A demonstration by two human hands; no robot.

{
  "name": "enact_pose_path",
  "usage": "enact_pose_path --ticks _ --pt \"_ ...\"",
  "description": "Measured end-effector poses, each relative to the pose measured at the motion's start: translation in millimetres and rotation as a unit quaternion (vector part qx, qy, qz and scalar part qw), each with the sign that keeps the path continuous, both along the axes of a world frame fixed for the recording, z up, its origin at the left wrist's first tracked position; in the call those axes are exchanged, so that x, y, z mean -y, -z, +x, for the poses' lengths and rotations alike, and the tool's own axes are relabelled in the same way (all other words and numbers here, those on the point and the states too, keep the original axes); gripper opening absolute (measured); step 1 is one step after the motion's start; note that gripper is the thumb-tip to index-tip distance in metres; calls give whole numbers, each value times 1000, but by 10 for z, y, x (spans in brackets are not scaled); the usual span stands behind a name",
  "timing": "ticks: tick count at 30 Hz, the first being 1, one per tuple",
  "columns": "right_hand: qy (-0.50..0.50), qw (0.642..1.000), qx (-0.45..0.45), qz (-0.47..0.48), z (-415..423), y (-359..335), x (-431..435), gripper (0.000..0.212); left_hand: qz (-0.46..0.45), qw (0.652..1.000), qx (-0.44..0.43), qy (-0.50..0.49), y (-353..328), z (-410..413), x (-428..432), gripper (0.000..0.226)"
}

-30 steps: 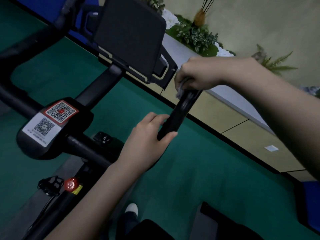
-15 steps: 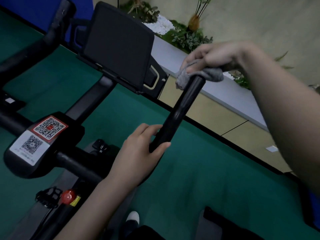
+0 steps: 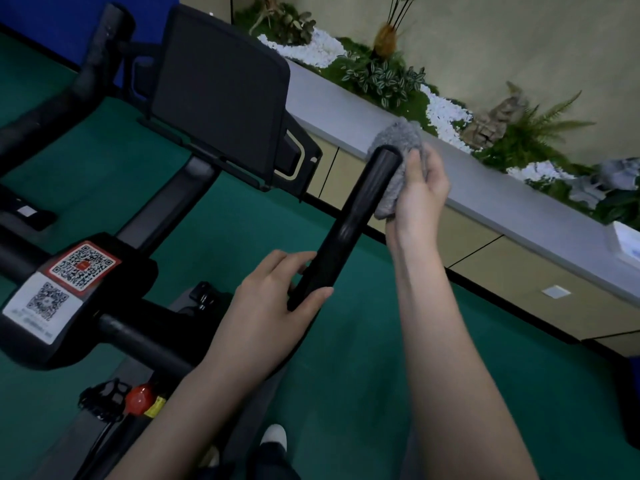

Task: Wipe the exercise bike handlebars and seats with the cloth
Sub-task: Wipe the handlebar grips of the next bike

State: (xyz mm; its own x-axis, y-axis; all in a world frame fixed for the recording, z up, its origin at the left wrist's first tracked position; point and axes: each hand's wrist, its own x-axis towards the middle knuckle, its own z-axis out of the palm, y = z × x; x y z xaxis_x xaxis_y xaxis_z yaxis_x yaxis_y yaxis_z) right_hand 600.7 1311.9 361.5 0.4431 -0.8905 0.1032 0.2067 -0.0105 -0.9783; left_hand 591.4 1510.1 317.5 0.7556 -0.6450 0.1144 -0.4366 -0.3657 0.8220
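The right grip [image 3: 420, 188] was closed round a grey, fleecy cloth [image 3: 398, 140], palm turned towards the bike. It pressed the cloth against the free end of the black handlebar horn [image 3: 349, 223]. The cloth capped the tip and ran down the side nearest that palm, which likely let one hold clean both the end face and the shaft.

Below and to the left of the right grip, the left grip [image 3: 273, 306] was wrapped round the lower stretch of the same horn. Its fingers lay over the top and its thumb underneath, touching bare bar with no cloth. That hold seemed meant to steady the bar against the push of the wiping. The shaft between the two grips was uncovered.

Left of the left grip, the horn joined the crossbar [image 3: 138, 337]. The crossbar led to a centre clamp with two QR-code stickers [image 3: 83, 265]. Beyond the clamp, up and left of both grips, a dark console screen [image 3: 221, 98] stood on its stem. Below the left forearm sat a red knob [image 3: 138, 398] and a pedal [image 3: 104, 398].

Behind the right grip ran a grey ledge [image 3: 485, 188] planted with greenery and white pebbles. Green floor [image 3: 346, 375] lay under everything. No seat was in view, so the seats appeared to be a step not yet reached.
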Motion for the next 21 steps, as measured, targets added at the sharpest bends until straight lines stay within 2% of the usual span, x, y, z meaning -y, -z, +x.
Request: enact_pose_path --ticks 1,3,8,12,15,21 --pt "-15 999 17 48 -10 32 13 23 -2 1000 2 -1 -3 -2 4 46" --pt "-36 995 29 87 -56 114 -30 20 -6 1000 4 0 -10 -3 5 47" --pt "-56 993 9 108 -218 344 -221 29 -5 1000 5 -3 -28 -7 5 44" --pt "-59 995 -21 83 -306 424 -313 28 -4 1000 2 -5 -38 -12 12 43" --pt "-55 997 -46 37 -381 491 -393 21 -6 1000 0 -5 -39 -17 11 42" --pt "-49 992 -103 -43 -588 663 -582 22 3 1000 13 1 -51 -27 6 43"
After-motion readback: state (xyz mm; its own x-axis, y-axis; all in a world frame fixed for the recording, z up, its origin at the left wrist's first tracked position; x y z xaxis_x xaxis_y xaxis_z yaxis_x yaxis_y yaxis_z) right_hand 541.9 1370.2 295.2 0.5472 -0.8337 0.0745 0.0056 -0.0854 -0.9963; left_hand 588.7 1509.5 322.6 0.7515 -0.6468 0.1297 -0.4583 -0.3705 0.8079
